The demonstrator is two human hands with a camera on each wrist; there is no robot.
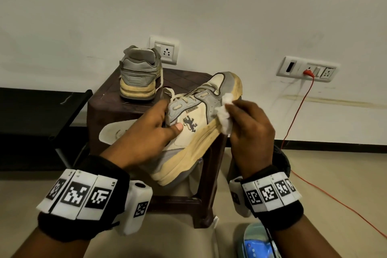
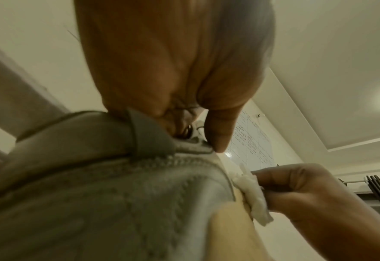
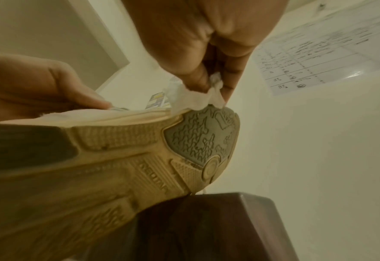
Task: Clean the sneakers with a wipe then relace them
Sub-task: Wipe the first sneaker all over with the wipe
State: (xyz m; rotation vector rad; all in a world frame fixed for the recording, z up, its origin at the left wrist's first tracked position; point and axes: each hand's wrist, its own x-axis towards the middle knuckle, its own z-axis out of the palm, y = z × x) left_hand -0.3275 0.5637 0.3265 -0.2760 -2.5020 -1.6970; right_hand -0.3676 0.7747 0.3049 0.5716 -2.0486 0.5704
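My left hand (image 1: 159, 125) grips a cream and grey sneaker (image 1: 194, 123) by its collar, thumb on the side panel, holding it tilted above the stool with the toe pointing away. My right hand (image 1: 247, 123) pinches a crumpled white wipe (image 1: 225, 115) and presses it against the yellowed midsole near the toe. In the right wrist view the wipe (image 3: 198, 98) sits on the sole's edge (image 3: 184, 113). The left wrist view shows the wipe (image 2: 253, 199) against the shoe's side (image 2: 117, 203). The second sneaker (image 1: 140, 75) stands on the stool, heel toward me, laces hanging.
A dark brown plastic stool (image 1: 117, 102) stands against the white wall. A white insole (image 1: 117, 132) lies behind my left hand. Wall sockets (image 1: 165, 50) sit behind the stool; a red cable (image 1: 297, 115) runs from another socket down across the floor. A blue-green item (image 1: 255, 243) lies at bottom right.
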